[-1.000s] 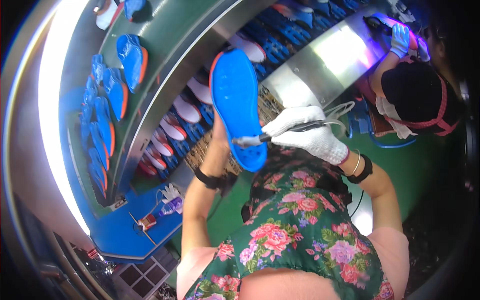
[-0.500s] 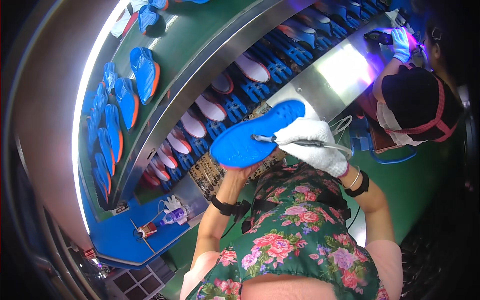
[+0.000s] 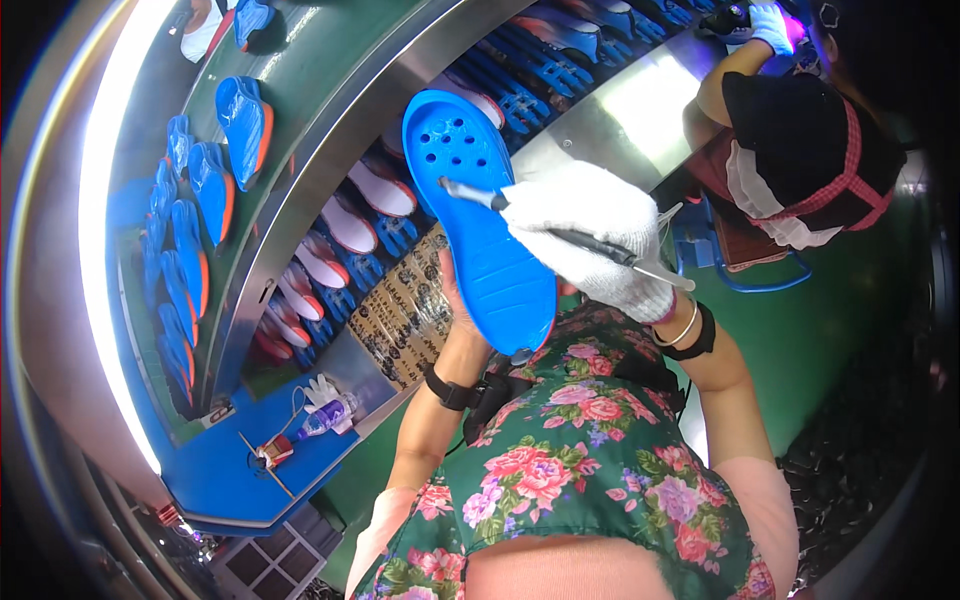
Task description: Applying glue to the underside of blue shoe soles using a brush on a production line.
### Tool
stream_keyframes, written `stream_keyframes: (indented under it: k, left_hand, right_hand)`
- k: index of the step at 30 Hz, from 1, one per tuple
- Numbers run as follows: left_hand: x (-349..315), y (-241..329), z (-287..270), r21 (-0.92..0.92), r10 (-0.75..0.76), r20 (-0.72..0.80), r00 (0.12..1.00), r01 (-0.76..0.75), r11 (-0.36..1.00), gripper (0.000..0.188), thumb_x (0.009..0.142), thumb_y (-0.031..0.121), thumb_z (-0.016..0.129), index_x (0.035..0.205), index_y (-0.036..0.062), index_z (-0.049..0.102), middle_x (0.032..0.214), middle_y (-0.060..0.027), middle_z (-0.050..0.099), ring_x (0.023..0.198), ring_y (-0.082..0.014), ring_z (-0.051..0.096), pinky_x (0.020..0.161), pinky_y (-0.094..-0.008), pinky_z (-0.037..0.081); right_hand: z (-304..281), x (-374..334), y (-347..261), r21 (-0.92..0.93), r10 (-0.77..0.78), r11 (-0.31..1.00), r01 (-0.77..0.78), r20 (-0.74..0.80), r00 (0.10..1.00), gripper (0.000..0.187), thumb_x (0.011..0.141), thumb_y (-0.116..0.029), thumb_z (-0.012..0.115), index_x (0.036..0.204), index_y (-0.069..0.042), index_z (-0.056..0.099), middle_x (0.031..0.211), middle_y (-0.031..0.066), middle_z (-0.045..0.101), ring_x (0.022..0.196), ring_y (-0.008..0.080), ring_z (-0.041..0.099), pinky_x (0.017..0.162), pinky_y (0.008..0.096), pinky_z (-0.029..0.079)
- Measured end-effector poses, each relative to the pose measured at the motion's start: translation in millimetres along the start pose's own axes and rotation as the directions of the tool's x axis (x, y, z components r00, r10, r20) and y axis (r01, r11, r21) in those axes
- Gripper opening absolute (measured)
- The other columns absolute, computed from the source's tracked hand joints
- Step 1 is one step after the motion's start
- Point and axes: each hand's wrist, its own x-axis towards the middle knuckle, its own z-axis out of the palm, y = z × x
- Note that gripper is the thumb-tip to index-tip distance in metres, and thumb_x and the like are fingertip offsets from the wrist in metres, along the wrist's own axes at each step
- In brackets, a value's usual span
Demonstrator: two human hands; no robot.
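Sole (image 3: 480, 215), blue, is held up in the middle, over the lap. The left hand (image 3: 455, 300) is under it, so I cannot tell how its fingers sit. The right hand (image 3: 590, 235), in a white glove, pinches a thin brush (image 3: 560, 235) with its tip touching the sole's top part. The brushing looks just begun there. More soles (image 3: 200, 180) wait on the left belt (image 3: 330, 110).

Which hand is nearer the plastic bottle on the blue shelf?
Left. The left hand holds the blue sole from behind, up and right of the bottle. The gloved right hand, gripping a brush, is farther right still.
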Motion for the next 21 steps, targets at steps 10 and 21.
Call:
stream_keyframes:
  k: [10,21]
  left_hand:
    - [-14.9,-7.5,-12.1,0.831,0.236,-0.145,0.961,-0.011,0.556,0.1,0.084,0.073,0.059,0.162,0.0155,0.031,0.161,-0.0162,0.041,0.145,-0.0395,0.044,0.121,-0.057,0.035]
    - [-9.9,-5.0,-8.4,0.798,0.325,-0.14,0.935,-0.088,0.596,0.097,0.087,0.074,0.059,0.159,0.0135,0.036,0.155,-0.0183,0.047,0.14,-0.0379,0.049,0.116,-0.0585,0.041]
  right_hand:
    - [22.3,3.1,0.1,-0.182,-0.253,0.951,0.251,0.014,0.967,0.029,0.081,-0.004,0.074,0.11,-0.006,0.078,0.11,0.0125,0.077,0.094,0.0274,0.073,0.082,0.038,0.058]
    - [24.2,-20.9,-3.1,0.065,0.072,0.996,-0.069,-0.052,0.996,0.029,0.079,-0.003,0.079,0.108,-0.004,0.077,0.112,0.0136,0.077,0.1,0.0271,0.074,0.088,0.0388,0.058]
